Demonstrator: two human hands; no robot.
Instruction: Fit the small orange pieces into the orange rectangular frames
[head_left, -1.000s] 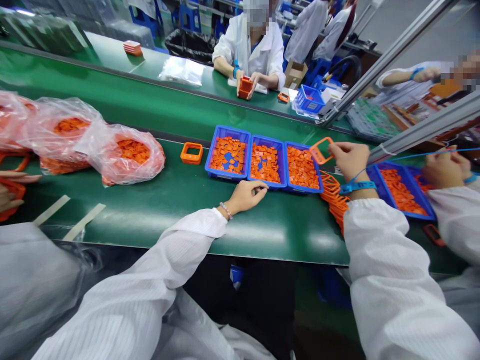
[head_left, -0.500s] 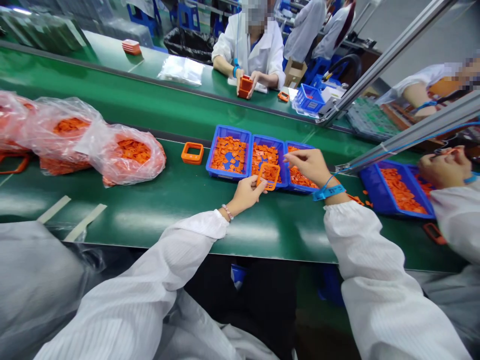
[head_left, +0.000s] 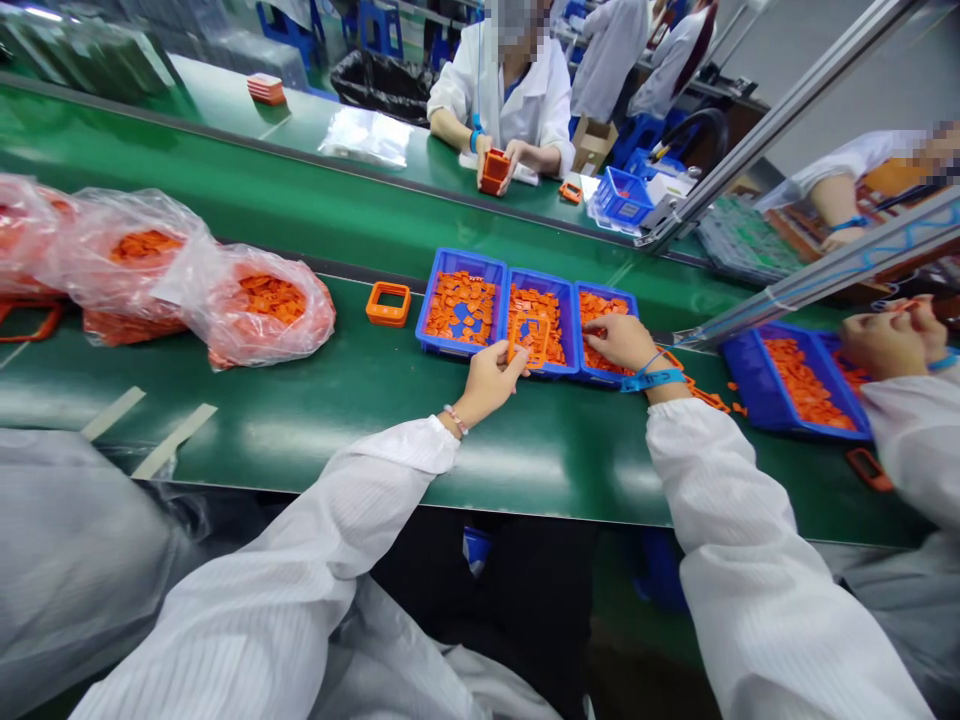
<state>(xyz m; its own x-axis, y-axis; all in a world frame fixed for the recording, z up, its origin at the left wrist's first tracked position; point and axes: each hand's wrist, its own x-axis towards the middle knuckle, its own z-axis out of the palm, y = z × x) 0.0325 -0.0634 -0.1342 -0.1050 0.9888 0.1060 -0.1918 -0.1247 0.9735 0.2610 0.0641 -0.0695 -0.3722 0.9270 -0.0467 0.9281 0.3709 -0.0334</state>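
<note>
My left hand (head_left: 493,381) pinches a thin orange plastic frame (head_left: 546,345) by its lower left edge. The frame is tilted up over the middle blue bin (head_left: 541,370), which holds small orange pieces. My right hand (head_left: 624,343), with a blue strap at the wrist, is down in the right blue bin (head_left: 630,298) among orange pieces (head_left: 600,305). Its fingers are drawn together at the pieces; whether one is between them I cannot make out. A left blue bin (head_left: 461,349) of flat orange pieces adjoins the middle one. Left of it lies a short stack of orange frames (head_left: 388,313).
Clear plastic bags (head_left: 311,335) of orange parts stand at the left. More orange frames (head_left: 705,397) lie right of my right wrist. At the right, another person's hands (head_left: 889,340) are above other blue bins (head_left: 757,395). Across the line, a co-worker holds stacked orange frames (head_left: 494,172).
My right hand has lowered from above the right bin into its orange pieces. My left hand still holds the frame, now turned slightly more upright.
</note>
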